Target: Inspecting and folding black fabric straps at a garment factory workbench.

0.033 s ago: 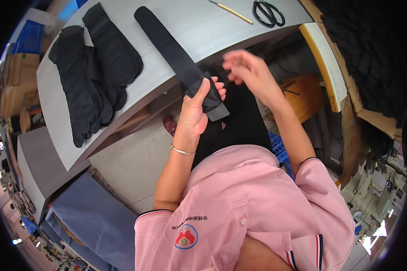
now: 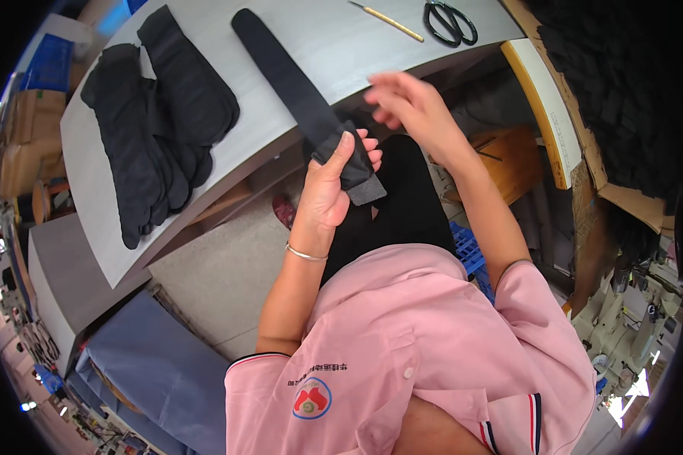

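Observation:
My left hand [image 2: 328, 178] is closed around the near end of a long black fabric strap [image 2: 288, 80], thumb on top. A square grey tip sticks out below the fingers, and the strap's rounded far end rests on the grey table [image 2: 334, 45]. To the right of the strap, my right hand [image 2: 417, 110] is in the air, touching nothing. Its fingers are loosely bent and somewhat blurred, the thumb apart from them, with nothing seen between. Piles of similar black fabric pieces [image 2: 140, 144] lie on the table's left part.
An awl-like tool with a wooden handle [image 2: 393, 23] and black-handled scissors [image 2: 449, 24] lie at the table's far right. Black fabric [image 2: 599, 83] fills a cardboard box on the right, beside a yellow-edged white panel [image 2: 558, 129]. A blue plastic crate [image 2: 468, 246] stands low down.
My right hand has shifted slightly left and up. The strap's far end has swung a little to the right; my left hand keeps its grip in nearly the same place.

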Action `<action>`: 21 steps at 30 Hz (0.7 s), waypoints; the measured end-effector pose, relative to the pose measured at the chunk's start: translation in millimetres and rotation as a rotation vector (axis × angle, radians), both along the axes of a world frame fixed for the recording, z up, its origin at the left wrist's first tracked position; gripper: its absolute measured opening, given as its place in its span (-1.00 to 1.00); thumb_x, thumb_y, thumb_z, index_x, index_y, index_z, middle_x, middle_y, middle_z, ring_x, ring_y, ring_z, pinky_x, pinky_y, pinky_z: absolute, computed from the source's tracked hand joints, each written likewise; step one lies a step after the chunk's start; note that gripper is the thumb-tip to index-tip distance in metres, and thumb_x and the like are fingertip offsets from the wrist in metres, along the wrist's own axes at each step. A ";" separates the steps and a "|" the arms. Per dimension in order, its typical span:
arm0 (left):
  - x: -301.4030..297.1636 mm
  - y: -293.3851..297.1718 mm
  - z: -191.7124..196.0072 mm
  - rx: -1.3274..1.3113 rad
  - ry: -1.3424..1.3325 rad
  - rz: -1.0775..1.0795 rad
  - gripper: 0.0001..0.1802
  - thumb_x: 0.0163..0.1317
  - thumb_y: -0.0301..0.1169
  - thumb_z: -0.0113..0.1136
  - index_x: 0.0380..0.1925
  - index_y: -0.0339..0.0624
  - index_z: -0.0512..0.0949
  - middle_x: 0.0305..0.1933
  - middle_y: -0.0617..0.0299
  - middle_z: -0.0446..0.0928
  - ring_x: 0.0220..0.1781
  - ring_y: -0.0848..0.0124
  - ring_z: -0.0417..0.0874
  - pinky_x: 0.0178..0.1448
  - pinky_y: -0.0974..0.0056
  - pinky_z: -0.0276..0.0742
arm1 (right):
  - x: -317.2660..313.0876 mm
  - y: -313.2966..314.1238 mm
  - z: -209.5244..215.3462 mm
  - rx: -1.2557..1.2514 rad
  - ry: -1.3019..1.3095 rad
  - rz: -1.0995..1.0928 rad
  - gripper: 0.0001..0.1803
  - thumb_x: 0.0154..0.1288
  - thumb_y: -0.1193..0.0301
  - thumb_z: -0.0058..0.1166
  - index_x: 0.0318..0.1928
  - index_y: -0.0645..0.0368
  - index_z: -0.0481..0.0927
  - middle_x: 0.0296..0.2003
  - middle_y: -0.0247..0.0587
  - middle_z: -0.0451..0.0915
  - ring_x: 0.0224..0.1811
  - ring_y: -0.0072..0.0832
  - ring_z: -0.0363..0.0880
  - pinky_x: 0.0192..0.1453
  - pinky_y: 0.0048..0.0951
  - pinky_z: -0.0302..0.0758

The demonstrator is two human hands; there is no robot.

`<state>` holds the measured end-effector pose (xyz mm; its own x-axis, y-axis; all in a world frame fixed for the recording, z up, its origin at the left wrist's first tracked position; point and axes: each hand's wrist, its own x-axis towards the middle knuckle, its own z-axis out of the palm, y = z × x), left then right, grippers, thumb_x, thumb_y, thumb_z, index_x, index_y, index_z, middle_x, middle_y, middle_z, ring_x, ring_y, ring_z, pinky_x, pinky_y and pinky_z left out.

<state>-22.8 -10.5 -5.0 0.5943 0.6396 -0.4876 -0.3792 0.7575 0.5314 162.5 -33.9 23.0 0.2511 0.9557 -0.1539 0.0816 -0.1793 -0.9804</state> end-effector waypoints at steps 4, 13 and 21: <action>9.4 3.0 4.7 -0.053 -0.071 -0.041 -0.65 0.36 -0.22 0.28 -0.06 -0.28 0.54 -0.26 0.19 0.64 -0.26 0.36 0.70 -0.05 0.17 0.70 | -7.4 87.4 2.0 -0.125 -0.036 0.023 -0.35 0.38 -0.08 0.07 0.12 0.31 0.55 -0.19 -0.21 0.64 -0.34 -0.55 0.59 -0.27 -0.52 0.49; 19.1 8.9 -8.5 -0.064 -0.212 -0.073 -0.73 0.44 -0.21 0.17 -0.15 -0.21 0.51 -0.40 0.31 0.51 -0.35 0.43 0.59 0.08 0.13 0.63 | -33.7 154.1 -39.3 -0.060 -0.874 -0.075 -0.48 0.42 -0.04 0.02 -0.43 0.19 0.58 -0.51 -0.03 0.63 -0.44 -0.05 0.62 -0.33 -0.07 0.49; -6.3 -51.4 -9.6 -0.028 -0.231 -0.173 -0.67 0.51 -0.11 0.03 -0.09 -0.17 0.49 -0.36 0.28 0.55 -0.28 0.36 0.63 0.31 0.02 0.50 | -43.0 149.1 -60.2 0.266 -1.058 -0.277 -0.53 0.40 0.07 0.11 -0.52 0.19 0.56 -0.70 -0.03 0.54 -0.62 -0.06 0.59 -0.56 -0.12 0.45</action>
<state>-29.1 -61.9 -14.6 0.7910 0.5071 -0.3424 -0.3518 0.8347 0.4237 119.5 115.2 -37.3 0.3433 0.8171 0.4631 0.8848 -0.1160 -0.4513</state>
